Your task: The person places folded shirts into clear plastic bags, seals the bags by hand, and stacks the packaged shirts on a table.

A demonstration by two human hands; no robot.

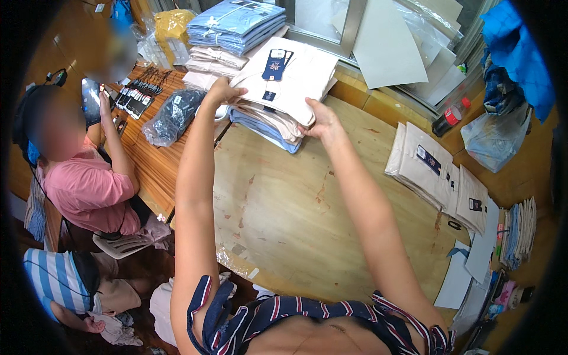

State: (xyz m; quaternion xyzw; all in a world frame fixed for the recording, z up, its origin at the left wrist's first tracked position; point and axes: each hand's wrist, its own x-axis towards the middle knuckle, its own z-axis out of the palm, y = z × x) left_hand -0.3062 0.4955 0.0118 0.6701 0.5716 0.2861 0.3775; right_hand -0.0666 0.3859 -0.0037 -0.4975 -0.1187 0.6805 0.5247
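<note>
A folded cream garment (313, 65) with dark blue hang tags (277, 64) lies on top of a stack at the far middle of the table. My left hand (223, 93) grips its left edge, thumb on top. On its near right corner, my right hand (322, 118) pinches the cloth between thumb and fingers. Below it are more cream pieces and, lowest, folded blue garments (263, 127). Whether the top piece touches those beneath is hard to tell.
Behind the left hand rises a pile of packed blue garments (234, 26). A wrapped dark bundle (173, 117) sits on the striped-wood table. More folded cream garments (423, 160), a cola bottle (449, 118) and card sheets (455, 275) line the right. A seated person (89, 189) holds a phone.
</note>
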